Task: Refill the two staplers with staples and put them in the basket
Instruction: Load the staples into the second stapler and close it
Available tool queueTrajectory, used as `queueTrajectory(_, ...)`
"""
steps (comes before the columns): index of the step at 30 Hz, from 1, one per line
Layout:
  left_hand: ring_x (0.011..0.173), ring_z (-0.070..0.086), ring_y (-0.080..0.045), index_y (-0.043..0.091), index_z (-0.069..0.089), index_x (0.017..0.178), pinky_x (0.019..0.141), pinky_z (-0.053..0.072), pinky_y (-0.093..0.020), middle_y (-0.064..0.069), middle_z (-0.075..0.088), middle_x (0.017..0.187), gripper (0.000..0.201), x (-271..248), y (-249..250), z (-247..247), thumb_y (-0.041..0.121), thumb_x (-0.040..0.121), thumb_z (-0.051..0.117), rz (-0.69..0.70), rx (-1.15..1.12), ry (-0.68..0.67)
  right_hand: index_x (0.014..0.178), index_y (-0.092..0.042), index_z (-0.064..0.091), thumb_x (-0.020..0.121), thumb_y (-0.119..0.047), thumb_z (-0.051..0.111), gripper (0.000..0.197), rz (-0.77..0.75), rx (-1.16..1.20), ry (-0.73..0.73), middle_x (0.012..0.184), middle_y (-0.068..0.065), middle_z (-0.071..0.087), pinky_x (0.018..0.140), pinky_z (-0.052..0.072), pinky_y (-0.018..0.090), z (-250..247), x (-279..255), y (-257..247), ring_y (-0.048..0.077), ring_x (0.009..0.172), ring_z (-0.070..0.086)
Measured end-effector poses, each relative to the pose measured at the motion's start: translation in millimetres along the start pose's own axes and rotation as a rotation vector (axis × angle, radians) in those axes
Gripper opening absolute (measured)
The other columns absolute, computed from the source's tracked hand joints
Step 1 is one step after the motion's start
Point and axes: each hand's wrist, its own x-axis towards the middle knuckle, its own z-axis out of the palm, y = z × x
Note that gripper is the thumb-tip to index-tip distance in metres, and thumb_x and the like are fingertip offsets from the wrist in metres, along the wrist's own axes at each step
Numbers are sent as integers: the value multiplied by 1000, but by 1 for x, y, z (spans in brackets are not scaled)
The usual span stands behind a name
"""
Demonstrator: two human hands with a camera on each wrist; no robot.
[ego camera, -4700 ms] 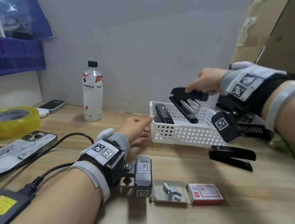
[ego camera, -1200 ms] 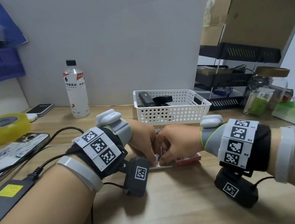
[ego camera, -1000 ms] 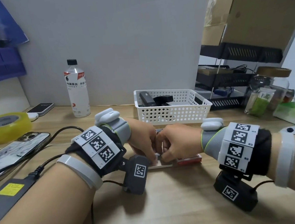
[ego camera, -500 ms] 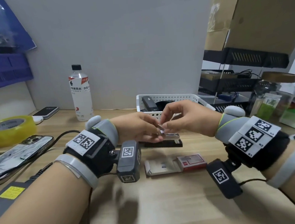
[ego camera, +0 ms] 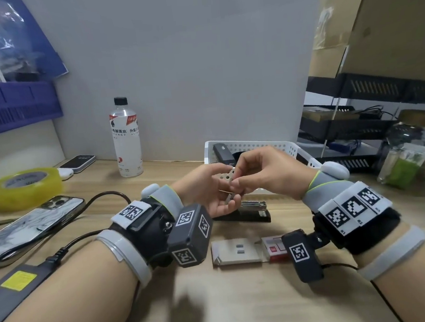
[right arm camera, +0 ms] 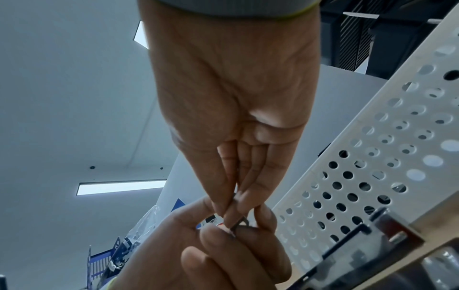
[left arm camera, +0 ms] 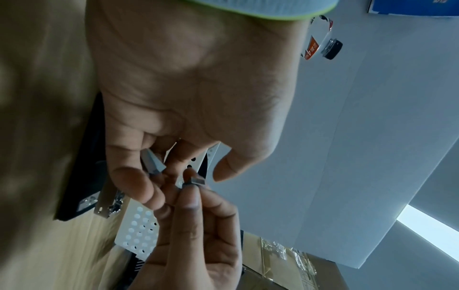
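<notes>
Both hands are raised together above an open black stapler [ego camera: 248,212] that lies on the desk in front of the white perforated basket [ego camera: 289,149]. A second black stapler [ego camera: 221,153] lies inside the basket. My left hand [ego camera: 222,191] is palm up with fingers curled round a grey staple strip [left arm camera: 152,161]. My right hand [ego camera: 238,180] pinches a smaller staple piece [left arm camera: 197,180] between thumb and fingertips, touching the left fingers. The right wrist view shows the same pinch [right arm camera: 238,223] beside the basket wall [right arm camera: 372,147].
An opened staple box tray [ego camera: 235,254] and its red sleeve [ego camera: 274,248] lie near the front. A water bottle [ego camera: 126,139], yellow tape roll [ego camera: 25,185], phone [ego camera: 31,226] with cable and a black charger [ego camera: 15,285] sit left. Black shelves [ego camera: 356,129] and jars stand right.
Both hands have risen from the staple box on the desk to above the open stapler, carrying staples. Since half a second ago they have hardly moved.
</notes>
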Motion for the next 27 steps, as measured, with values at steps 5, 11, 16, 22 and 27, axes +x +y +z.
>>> queueTrajectory(5,65,59,-15,4,58,91,59,56,-19,-7,51,79,44,3,-3,8,48,94,59,17,27,46,97,0,70,85,-3,77,14,-58,50,31,82,19,75,69,56,26,-3,-2,-2,17,72,70)
queueTrajectory(11,65,49,-9,11,54,78,57,49,-14,-2,48,74,32,4,-2,4,37,96,62,47,2,57,91,-7,77,81,-11,82,12,-17,-41,92,84,9,79,80,57,28,-14,-9,-3,6,75,70)
queueTrajectory(16,69,50,-10,11,52,84,68,46,-16,-2,50,77,21,7,-3,-4,19,85,71,85,-29,86,95,-15,82,83,-12,81,13,-12,-90,72,87,3,80,76,54,16,-15,-13,-5,1,76,69)
queueTrajectory(22,65,48,-6,11,52,102,53,45,-11,0,51,74,20,6,-1,-1,12,90,68,121,19,79,101,-24,81,84,-27,80,17,7,-87,25,91,12,77,78,59,35,-16,-10,0,15,77,68)
queueTrajectory(27,56,37,-3,15,61,98,45,31,-12,5,44,72,14,2,1,2,28,95,66,154,215,71,94,-11,74,82,-15,81,14,10,-103,45,81,5,73,71,54,30,-17,-9,7,12,72,66)
